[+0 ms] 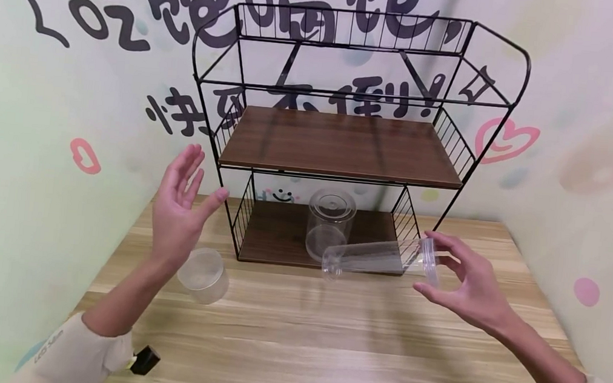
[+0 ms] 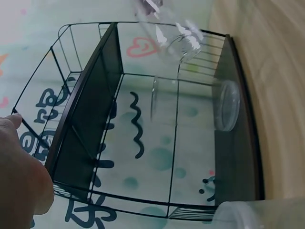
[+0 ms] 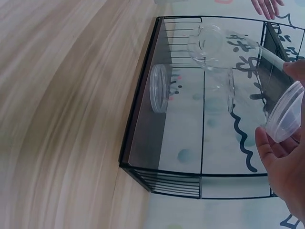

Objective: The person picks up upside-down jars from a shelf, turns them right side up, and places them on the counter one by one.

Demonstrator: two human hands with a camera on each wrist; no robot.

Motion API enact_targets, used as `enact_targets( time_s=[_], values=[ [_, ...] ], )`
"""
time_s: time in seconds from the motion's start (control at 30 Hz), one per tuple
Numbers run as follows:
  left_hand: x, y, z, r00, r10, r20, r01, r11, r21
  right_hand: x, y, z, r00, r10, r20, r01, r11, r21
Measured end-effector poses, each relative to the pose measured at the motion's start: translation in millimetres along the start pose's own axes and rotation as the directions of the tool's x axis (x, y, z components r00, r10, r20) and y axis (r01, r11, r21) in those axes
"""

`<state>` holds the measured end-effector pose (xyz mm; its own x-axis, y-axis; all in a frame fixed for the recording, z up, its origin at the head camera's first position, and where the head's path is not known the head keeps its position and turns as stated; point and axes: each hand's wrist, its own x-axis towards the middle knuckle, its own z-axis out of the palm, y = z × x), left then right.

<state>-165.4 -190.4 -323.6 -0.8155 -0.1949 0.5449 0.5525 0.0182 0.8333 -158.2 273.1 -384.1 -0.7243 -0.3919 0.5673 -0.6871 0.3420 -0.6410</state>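
Note:
My right hand (image 1: 468, 285) grips a tall clear plastic jar (image 1: 377, 257) by its ridged lid end. The jar lies nearly level in the air, its base pointing left in front of the lower shelf. In the right wrist view, thumb and fingers curl about the translucent lid (image 3: 286, 114). My left hand (image 1: 175, 222) is raised with nothing in it, fingers extended and thumb apart, by the rack's left front post. Another clear jar (image 1: 331, 221) stands on the rack's brown lower shelf (image 1: 275, 237). Below my left hand, a short translucent tub (image 1: 204, 275) sits on the table.
The black wire rack (image 1: 353, 93) stands at the back of the wood-grain table (image 1: 293, 348), against a wall (image 1: 27, 130) with lettering. Its brown middle shelf (image 1: 338, 142) overhangs the lower one, and wire side panels (image 1: 407, 215) flank the lower shelf.

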Motion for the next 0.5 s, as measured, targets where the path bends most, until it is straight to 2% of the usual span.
enact_targets(
  time_s=[0.13, 0.27, 0.4, 0.5],
  values=[
    [18.3, -0.1, -0.8, 0.999, -0.023, 0.022, 0.022, 0.999, 0.029, 1, 0, -8, 1.000, 0.011, 0.000, -0.011, 0.997, -0.072],
    [34.2, 0.0, 0.9, 0.995, -0.066, 0.080, 0.054, 0.988, 0.146, 2, -2, -18, 1.000, 0.022, 0.010, -0.020, 0.987, -0.161],
    [47.0, 0.3, 5.1, 0.988, -0.105, 0.116, 0.076, 0.970, 0.229, 5, -3, -29, 0.999, 0.004, 0.034, 0.005, 0.965, -0.261],
    [54.4, -0.1, 8.4, 0.986, -0.109, 0.124, 0.077, 0.968, 0.237, 6, -4, -37, 0.998, -0.001, 0.056, 0.019, 0.946, -0.323]
  ],
)
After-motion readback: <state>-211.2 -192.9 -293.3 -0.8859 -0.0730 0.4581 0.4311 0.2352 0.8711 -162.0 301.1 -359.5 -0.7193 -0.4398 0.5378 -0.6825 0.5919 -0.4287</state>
